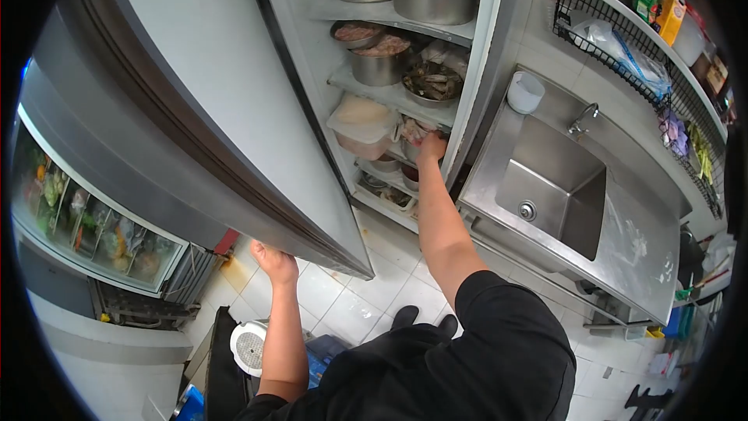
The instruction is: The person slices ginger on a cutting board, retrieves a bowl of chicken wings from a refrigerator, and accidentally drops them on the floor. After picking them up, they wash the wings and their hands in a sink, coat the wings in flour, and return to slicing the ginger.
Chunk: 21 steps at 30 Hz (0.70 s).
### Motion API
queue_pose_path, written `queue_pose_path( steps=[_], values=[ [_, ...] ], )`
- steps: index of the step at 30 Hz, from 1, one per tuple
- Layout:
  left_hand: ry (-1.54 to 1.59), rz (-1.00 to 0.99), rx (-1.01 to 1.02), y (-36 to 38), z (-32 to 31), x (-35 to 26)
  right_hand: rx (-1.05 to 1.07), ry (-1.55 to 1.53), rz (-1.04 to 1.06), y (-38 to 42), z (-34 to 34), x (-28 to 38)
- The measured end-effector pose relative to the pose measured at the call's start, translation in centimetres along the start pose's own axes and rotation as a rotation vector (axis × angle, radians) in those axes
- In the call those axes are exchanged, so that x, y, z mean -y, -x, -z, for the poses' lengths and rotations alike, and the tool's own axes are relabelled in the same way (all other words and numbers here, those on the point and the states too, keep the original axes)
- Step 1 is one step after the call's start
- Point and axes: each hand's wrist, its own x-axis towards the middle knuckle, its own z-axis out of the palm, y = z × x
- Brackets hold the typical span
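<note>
At the open refrigerator, the right hand was extended at full arm's length into the third shelf level, palm down, fingers curled around a small item with pink contents; whether the fingers had fully closed on it could not be told. That item sat just beside a lidded plastic tub, at the right end of the row, near the cabinet's right wall. The left hand was raised, fingers wrapped over the lower edge of the refrigerator door, holding it swung wide. Metal bowls occupied the shelf above, leaving little room overhead. To the right of the cabinet stood a steel sink, with white floor tiles below.
</note>
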Motion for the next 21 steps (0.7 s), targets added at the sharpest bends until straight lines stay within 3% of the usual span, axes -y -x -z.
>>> queue_pose_path(
  steps=[9,11,13,14,15,16,17,19,21],
  values=[
    [-0.098,0.001,0.018,0.0,-0.6,0.0,0.069,0.178,-0.126,2.7,1.7,1.4],
    [-0.054,0.016,0.059,0.3,0.1,0.4,0.337,0.283,-0.114,4.6,4.1,0.6],
    [-0.001,0.045,0.123,1.1,1.5,1.9,0.536,0.681,0.108,2.8,8.0,-5.0],
    [-0.108,0.028,0.057,1.7,2.7,3.2,0.514,0.683,-0.040,7.7,9.9,-1.8],
    [-0.211,0.016,0.003,2.0,2.6,4.4,0.672,0.847,0.231,5.3,13.7,-7.7],
    [-0.301,-0.049,-0.113,2.3,0.4,4.2,0.682,0.941,0.350,9.1,17.3,-5.2],
    [-0.385,-0.107,-0.213,2.8,-2.3,3.8,0.777,1.091,0.219,11.1,20.8,-3.8],
    [-0.392,-0.060,-0.111,2.6,-2.6,5.6,0.811,1.182,0.320,12.3,28.8,-4.8],
    [-0.278,0.036,-0.047,3.3,-9.2,2.8,0.706,1.243,0.275,13.2,35.4,-1.8]
  ],
)
